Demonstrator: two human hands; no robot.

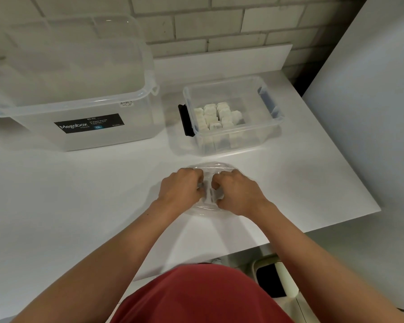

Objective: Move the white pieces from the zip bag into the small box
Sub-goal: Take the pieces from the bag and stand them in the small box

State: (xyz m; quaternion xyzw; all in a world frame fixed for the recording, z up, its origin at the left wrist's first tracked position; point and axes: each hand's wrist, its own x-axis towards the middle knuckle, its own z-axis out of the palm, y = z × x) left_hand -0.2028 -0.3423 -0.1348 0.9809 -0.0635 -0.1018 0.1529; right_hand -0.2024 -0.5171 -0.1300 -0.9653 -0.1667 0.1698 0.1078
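A clear zip bag [208,166] lies flat on the white table in front of me. My left hand [181,186] and my right hand [237,191] rest on it side by side, fingers curled and pinching the plastic between them. Something pale shows through the bag between my fingers; I cannot tell what it is. Behind the bag stands the small clear box [264,134] with black side latches, holding several white pieces [216,116] packed together at its left half.
A large clear Megabox tub [79,113] stands at the back left beside the small box. A brick wall runs behind. The table's right edge [350,176] slants close to the small box, and a bin [274,277] sits below the front edge.
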